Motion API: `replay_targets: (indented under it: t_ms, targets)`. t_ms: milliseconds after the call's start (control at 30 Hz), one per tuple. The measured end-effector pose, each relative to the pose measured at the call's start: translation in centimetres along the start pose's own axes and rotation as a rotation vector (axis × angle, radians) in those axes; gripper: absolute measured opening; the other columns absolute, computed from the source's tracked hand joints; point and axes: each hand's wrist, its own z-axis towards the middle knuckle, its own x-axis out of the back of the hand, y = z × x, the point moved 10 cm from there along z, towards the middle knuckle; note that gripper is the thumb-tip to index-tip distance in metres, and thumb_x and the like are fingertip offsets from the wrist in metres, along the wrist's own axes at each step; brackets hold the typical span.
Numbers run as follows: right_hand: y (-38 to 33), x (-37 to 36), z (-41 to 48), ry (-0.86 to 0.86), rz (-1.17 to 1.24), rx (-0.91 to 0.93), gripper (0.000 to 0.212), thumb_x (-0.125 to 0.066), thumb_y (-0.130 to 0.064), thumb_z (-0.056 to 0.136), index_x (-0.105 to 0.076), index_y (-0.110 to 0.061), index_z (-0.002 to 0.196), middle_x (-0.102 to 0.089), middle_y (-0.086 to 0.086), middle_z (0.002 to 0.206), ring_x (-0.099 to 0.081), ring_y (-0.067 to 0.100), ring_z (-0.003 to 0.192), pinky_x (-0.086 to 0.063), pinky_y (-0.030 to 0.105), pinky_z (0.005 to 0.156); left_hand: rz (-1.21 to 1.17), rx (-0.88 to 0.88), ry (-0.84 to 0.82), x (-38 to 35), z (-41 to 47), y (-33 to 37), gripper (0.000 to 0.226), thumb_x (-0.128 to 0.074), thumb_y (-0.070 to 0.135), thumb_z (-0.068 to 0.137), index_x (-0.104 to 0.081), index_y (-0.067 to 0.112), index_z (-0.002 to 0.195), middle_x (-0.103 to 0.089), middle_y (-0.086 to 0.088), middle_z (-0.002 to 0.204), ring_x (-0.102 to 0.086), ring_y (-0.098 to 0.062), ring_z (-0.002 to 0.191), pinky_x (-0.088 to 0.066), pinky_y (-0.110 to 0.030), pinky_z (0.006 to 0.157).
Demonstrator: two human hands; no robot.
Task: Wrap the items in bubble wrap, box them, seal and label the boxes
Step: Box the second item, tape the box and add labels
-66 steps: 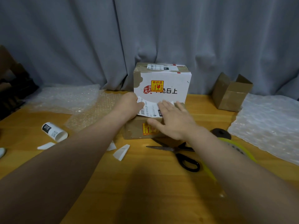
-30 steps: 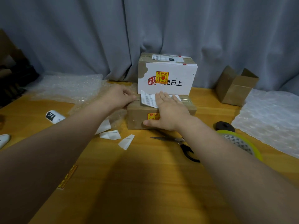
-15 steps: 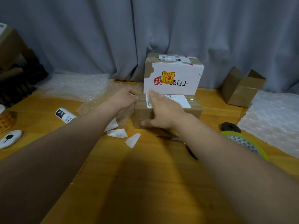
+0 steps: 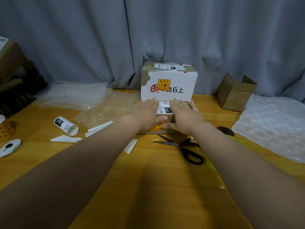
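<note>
Both hands have shifted since half a second ago. The left hand (image 4: 146, 113), then curled at the box's left end, now lies flat on its top beside the right hand (image 4: 183, 115). One edge of the label, raised a second ago, now lies down.

Item: small brown box (image 4: 172, 120). Plain kraft card, closed, low and oblong. It sits on the table (image 4: 156, 179), directly under both sets of fingers, with its rear edge at the fingertips. Its long axis runs left to right, across the line of the fingers, and its long front face is toward the person.

Hands: left fingers (image 4: 153, 103) and right fingers (image 4: 176, 103) are straight, close together and pressed palm-down on the box top. The thumbs hang over the front face. Neither hand grips anything.

Label (image 4: 165, 107): white, on the box top, showing in the gap between the two sets of fingers with its ends beneath them. Print: a small QR code, and "010" in white on a black block, turned sideways.

Front sticker (image 4: 156, 127): yellow and red, below the thumbs, mostly covered. Text unreadable.

White box (image 4: 168, 95): just beyond the fingertips; contact with the small box cannot be told. It bears a yellow warning sticker (image 4: 163, 84) headed "易碎品", a red seal and black characters "日上". The paper on its top is too small to read.

Label roll (image 4: 66, 126): well out from the left fingers, lying on its side, marked "010" with a QR code.

Scissors (image 4: 184, 147): nearer the person than the right thumb, black-handled, blades pointing left.
</note>
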Motion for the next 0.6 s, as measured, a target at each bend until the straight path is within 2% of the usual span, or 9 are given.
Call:
replay_targets:
  t_ms: [167,267,333,433,500,600]
  targets:
    - [0.1,0.2,-0.4,0.022,-0.021,-0.054,0.102,-0.049,-0.068,0.083,-0.006,-0.008,0.153,-0.008,0.01,0.161,-0.005,0.022,0.148,0.001,0.04,0.12,0.043,0.059,-0.028,0.1,-0.9,-2.2,0.081,-0.03,0.061,0.092,-0.007,0.011,0.152,-0.01,-0.01,0.158,-0.022,-0.027,0.142,-0.025,-0.04,0.113]
    - [0.1,0.2,-0.5,0.02,-0.06,-0.079,0.103,-0.047,-0.069,0.084,-0.005,-0.004,0.152,-0.008,0.014,0.16,-0.005,0.025,0.148,-0.001,0.039,0.121,0.096,0.057,-0.016,0.6,-1.9,-2.4,0.074,-0.029,0.055,0.096,-0.01,0.01,0.151,-0.012,-0.009,0.158,-0.022,-0.026,0.142,-0.024,-0.039,0.114]
    - [0.2,0.0,-0.3,-0.003,-0.065,-0.093,0.103,-0.048,-0.068,0.084,-0.004,-0.004,0.152,-0.007,0.015,0.16,-0.005,0.027,0.148,-0.002,0.04,0.121,0.12,0.036,0.021,1.2,-2.3,-2.5,0.067,-0.03,0.051,0.098,-0.016,0.011,0.15,-0.019,-0.008,0.157,-0.028,-0.026,0.139,-0.028,-0.038,0.113]
    - [2.0,-0.3,0.6,-0.033,-0.068,-0.154,0.101,-0.048,-0.065,0.086,-0.003,-0.003,0.152,-0.006,0.016,0.16,-0.005,0.028,0.148,-0.005,0.04,0.12,0.078,0.001,0.115,2.0,-2.2,-2.9,0.05,-0.037,0.038,0.099,-0.031,0.02,0.146,-0.039,-0.003,0.148,-0.045,-0.024,0.125,-0.04,-0.038,0.103]
    - [3.7,-0.2,1.4,-0.028,-0.044,-0.178,0.097,-0.049,-0.062,0.088,-0.005,-0.005,0.152,-0.008,0.016,0.16,-0.007,0.029,0.148,-0.008,0.039,0.12,0.012,-0.021,0.176,2.2,-1.4,-2.7,0.046,-0.042,0.031,0.099,-0.036,0.024,0.144,-0.044,-0.002,0.144,-0.046,-0.023,0.124,-0.041,-0.036,0.102]
    - [4.8,-0.3,2.8,-0.021,-0.019,-0.098,0.086,-0.047,-0.054,0.092,-0.005,-0.012,0.153,-0.008,0.012,0.16,-0.004,0.026,0.148,-0.006,0.038,0.119,-0.035,-0.028,0.243,2.5,1.1,-2.4,0.041,-0.047,0.031,0.097,-0.048,0.021,0.136,-0.052,-0.004,0.134,-0.048,-0.023,0.12,-0.042,-0.038,0.1]
